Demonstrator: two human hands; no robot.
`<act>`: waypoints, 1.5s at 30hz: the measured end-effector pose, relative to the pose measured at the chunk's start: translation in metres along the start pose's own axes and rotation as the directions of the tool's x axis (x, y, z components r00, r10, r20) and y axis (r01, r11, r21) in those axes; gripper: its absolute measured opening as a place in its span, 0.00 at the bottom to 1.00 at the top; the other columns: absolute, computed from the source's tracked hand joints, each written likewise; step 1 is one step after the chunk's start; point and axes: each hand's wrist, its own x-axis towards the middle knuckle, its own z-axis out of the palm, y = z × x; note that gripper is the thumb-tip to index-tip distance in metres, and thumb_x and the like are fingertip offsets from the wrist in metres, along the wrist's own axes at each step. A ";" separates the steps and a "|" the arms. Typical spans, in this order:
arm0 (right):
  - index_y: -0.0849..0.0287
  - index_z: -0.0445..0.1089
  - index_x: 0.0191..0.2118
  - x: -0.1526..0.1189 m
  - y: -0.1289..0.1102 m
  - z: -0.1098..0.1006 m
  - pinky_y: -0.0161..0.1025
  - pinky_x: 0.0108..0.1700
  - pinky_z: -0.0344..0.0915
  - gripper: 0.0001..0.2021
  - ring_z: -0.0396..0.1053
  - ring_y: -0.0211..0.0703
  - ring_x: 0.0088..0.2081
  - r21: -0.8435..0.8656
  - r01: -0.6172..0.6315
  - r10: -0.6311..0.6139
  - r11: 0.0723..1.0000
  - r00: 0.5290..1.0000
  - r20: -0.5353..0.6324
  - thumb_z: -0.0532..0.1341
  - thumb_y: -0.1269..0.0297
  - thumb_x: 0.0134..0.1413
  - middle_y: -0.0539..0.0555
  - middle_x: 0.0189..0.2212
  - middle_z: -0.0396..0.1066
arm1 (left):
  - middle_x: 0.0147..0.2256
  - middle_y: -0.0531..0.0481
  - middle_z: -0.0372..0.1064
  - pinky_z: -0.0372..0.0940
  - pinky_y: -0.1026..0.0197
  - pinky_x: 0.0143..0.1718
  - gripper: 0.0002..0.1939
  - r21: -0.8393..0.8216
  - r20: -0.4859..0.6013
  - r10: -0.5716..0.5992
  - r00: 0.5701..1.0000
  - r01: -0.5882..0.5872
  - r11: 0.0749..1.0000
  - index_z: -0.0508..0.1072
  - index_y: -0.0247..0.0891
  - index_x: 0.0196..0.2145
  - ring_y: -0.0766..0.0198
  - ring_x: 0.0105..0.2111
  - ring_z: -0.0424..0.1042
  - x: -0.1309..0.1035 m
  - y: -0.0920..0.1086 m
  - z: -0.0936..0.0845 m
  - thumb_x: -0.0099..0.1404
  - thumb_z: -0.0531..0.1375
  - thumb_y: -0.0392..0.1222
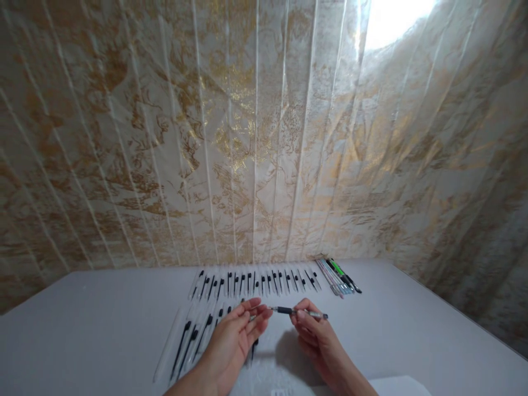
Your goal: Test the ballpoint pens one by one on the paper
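A pen [284, 311] with a dark grip lies level between my hands, its pointed end toward the left. My right hand [315, 335] pinches its barrel between thumb and fingers. At the tip end is my left hand [241, 333], palm turned up and fingers apart and slightly curled; its fingertips are close to the tip, and whether they touch it is unclear. Behind my hands runs a row of clear sleeves with black pen parts [248, 283]. More such sleeves [185, 346] lie to the left, some partly hidden by my left hand.
At the back right of the white table [396, 319] lies a bunch of assorted pens [338, 275], one bright green. A white sheet [398, 386] is at the front right edge. A gold-patterned curtain [256, 137] hangs behind the table.
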 end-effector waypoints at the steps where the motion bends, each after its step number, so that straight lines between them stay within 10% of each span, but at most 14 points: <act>1: 0.59 0.66 0.29 0.000 -0.001 0.000 0.24 0.14 0.35 0.15 0.35 0.24 0.16 -0.004 0.009 -0.009 1.000 1.000 -0.002 0.70 0.57 0.44 0.43 0.22 0.63 | 0.32 0.39 0.74 0.70 0.66 0.32 0.12 0.014 -0.008 0.005 1.000 -0.005 1.000 0.71 0.27 0.37 0.64 0.30 0.76 0.001 -0.002 -0.001 0.67 0.49 0.22; 5: 0.58 0.68 0.33 0.000 -0.004 -0.003 0.24 0.14 0.35 0.16 0.37 0.24 0.16 0.010 0.010 -0.010 1.000 1.000 0.013 0.70 0.55 0.43 0.45 0.27 0.67 | 0.24 0.54 0.67 0.56 0.73 0.19 0.03 0.056 0.081 0.046 0.996 -0.051 0.997 0.70 0.32 0.35 0.76 0.17 0.61 0.005 -0.006 -0.007 0.64 0.62 0.34; 8: 0.58 0.67 0.33 0.000 -0.003 -0.004 0.24 0.14 0.35 0.15 0.37 0.23 0.16 -0.009 -0.006 0.006 1.000 0.999 0.037 0.70 0.56 0.44 0.45 0.26 0.68 | 0.20 0.60 0.61 0.46 0.74 0.17 0.21 0.147 0.209 0.040 0.977 -0.072 0.986 0.67 0.35 0.29 0.79 0.15 0.49 0.005 -0.008 -0.010 0.50 0.71 0.51; 18: 0.61 0.68 0.32 -0.003 -0.001 0.007 0.25 0.15 0.35 0.17 0.37 0.22 0.15 -0.152 -0.014 0.018 0.988 1.000 0.024 0.71 0.54 0.43 0.47 0.22 0.70 | 0.16 0.64 0.47 0.40 0.68 0.19 0.32 0.492 0.238 0.264 0.935 -0.350 0.797 0.64 0.38 0.30 0.72 0.18 0.43 0.006 -0.009 -0.010 0.50 0.58 0.73; 32: 0.62 0.69 0.33 -0.006 -0.003 0.012 0.28 0.17 0.42 0.18 0.46 0.26 0.16 -0.465 0.066 -0.047 0.883 0.997 0.054 0.69 0.52 0.44 0.54 0.26 0.76 | 0.20 0.61 0.51 0.48 0.65 0.23 0.24 0.627 0.364 0.305 0.880 -0.473 0.619 0.62 0.41 0.31 0.67 0.20 0.53 0.019 -0.018 -0.022 0.62 0.51 0.66; 41: 0.58 0.59 0.19 -0.008 -0.014 0.021 0.31 0.18 0.41 0.23 0.46 0.30 0.15 -0.611 0.116 -0.145 0.783 0.989 0.002 0.64 0.45 0.48 0.52 0.13 0.70 | 0.29 0.53 0.65 0.55 0.62 0.34 0.12 0.656 0.239 0.412 0.879 -0.459 0.599 0.64 0.44 0.38 0.58 0.33 0.66 0.003 -0.019 -0.021 0.65 0.54 0.55; 45: 0.59 0.69 0.39 -0.003 -0.027 0.015 0.30 0.16 0.38 0.21 0.43 0.28 0.14 -0.584 0.087 -0.066 0.807 0.996 0.058 0.64 0.46 0.48 0.48 0.19 0.71 | 0.27 0.54 0.64 0.55 0.61 0.35 0.13 0.623 0.214 0.437 0.873 -0.467 0.628 0.64 0.43 0.37 0.59 0.31 0.64 0.004 -0.014 -0.016 0.62 0.56 0.53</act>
